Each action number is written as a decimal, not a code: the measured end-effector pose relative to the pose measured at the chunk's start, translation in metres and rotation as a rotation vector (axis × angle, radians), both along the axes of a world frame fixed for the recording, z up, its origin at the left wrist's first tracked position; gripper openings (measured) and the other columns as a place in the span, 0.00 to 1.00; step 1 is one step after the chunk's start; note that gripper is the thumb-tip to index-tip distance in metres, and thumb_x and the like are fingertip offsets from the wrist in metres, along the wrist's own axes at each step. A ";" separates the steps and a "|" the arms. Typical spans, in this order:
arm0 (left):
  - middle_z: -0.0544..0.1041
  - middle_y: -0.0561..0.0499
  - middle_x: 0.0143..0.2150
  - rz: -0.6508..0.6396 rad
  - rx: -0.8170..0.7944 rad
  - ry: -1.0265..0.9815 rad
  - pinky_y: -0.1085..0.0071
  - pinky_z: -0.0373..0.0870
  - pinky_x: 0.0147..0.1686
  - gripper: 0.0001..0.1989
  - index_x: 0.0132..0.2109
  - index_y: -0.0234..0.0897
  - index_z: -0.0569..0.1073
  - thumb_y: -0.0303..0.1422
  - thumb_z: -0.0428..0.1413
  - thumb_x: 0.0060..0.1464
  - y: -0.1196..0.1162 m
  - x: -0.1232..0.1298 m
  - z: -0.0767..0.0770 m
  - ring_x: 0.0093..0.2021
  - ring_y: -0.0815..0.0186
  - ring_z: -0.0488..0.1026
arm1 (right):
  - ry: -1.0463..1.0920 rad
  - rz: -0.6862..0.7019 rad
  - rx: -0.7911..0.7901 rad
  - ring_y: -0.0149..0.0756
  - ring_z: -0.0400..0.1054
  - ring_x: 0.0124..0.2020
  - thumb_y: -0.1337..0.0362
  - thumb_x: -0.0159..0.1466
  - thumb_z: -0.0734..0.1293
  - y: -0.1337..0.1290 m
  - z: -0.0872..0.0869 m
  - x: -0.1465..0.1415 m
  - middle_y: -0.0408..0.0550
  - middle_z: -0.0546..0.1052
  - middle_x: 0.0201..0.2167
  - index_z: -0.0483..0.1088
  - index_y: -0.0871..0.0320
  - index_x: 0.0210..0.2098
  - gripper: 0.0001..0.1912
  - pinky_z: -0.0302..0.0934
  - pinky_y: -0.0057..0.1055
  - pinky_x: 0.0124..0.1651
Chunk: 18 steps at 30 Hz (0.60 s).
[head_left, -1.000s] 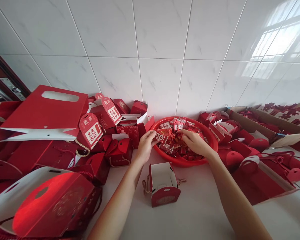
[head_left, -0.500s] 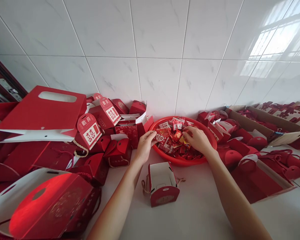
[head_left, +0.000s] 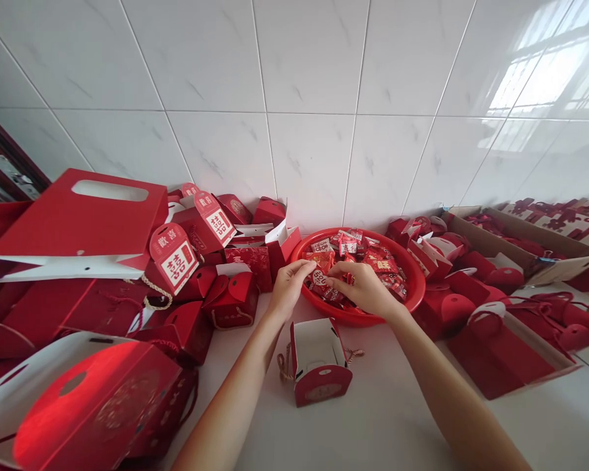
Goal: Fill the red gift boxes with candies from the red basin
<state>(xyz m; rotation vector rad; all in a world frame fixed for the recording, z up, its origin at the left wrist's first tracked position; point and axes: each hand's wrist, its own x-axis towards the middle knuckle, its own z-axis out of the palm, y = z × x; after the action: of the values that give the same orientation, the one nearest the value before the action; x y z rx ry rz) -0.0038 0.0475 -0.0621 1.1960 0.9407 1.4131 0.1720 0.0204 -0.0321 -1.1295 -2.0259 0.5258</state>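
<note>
A red oval basket [head_left: 414, 288] full of wrapped candies stands near the wall. Over its left part, my left hand [head_left: 293, 282] pinches a red candy packet [head_left: 319, 277] printed "520". My right hand [head_left: 360, 286] is over the middle of the basket, its thumb and fingers closed near the same packet; anything between them is too small to make out. In front of the basket sits an open red box [head_left: 322, 366] with a white inside and rope handles; its visible inside is bare.
Red gift boxes [head_left: 232, 297] are piled on the left, with a large red bag [head_left: 88, 222] on top. More red boxes [head_left: 510, 347] and a cardboard carton [head_left: 564, 267] stand at the right. A tiled wall rises behind.
My right hand has moved left across the basket, close to my left hand and the packet. My left hand has shifted slightly to the right.
</note>
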 end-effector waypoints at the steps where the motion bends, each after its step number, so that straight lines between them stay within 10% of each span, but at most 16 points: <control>1: 0.77 0.54 0.29 -0.006 0.006 0.012 0.72 0.64 0.39 0.12 0.27 0.37 0.80 0.41 0.67 0.43 0.000 0.000 -0.001 0.34 0.66 0.68 | -0.005 -0.002 0.005 0.37 0.74 0.34 0.65 0.65 0.67 0.000 0.000 0.000 0.47 0.82 0.33 0.76 0.58 0.34 0.06 0.64 0.30 0.38; 18: 0.77 0.53 0.29 0.021 -0.005 -0.022 0.71 0.66 0.39 0.15 0.29 0.37 0.81 0.44 0.69 0.41 0.001 0.001 -0.003 0.34 0.65 0.70 | -0.637 -0.200 -0.147 0.49 0.73 0.51 0.67 0.58 0.72 0.012 0.007 0.068 0.52 0.80 0.50 0.76 0.56 0.51 0.20 0.65 0.36 0.50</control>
<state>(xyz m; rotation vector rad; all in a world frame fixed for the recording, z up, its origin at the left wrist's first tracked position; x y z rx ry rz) -0.0033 0.0480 -0.0647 1.1678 0.9433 1.4367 0.2401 0.0319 -0.0251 -1.7334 -2.3849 0.2264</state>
